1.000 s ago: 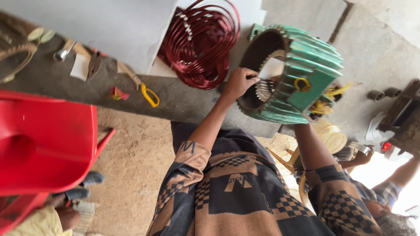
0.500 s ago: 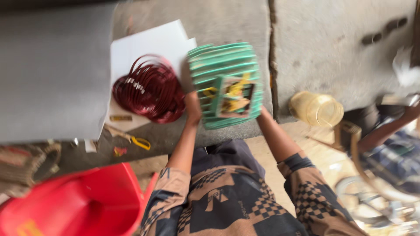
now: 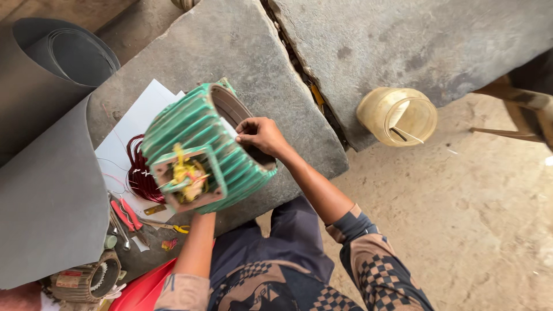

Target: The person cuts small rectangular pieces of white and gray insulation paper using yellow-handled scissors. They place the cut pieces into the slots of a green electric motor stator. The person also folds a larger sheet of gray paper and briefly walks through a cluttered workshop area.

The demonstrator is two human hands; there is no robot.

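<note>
Green finned motor shell (image 3: 199,144) is tipped up near the stone slab's (image 3: 242,46) front edge. Right hand (image 3: 260,135) pinches its open rim to steady it. Left hand's hidden underneath, so can't tell its grip. Red wire coil (image 3: 137,173) sits just behind.

Yellowish plastic jar (image 3: 397,116), grey sheet roll (image 3: 49,173), red-handled pliers (image 3: 125,214).

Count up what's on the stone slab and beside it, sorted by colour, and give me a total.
Green: 1, motor housing
Red: 2, wire coil, pliers
White: 1, paper sheet
Grey: 1, rolled sheet
Yellowish: 1, plastic jar
Total: 6
</note>
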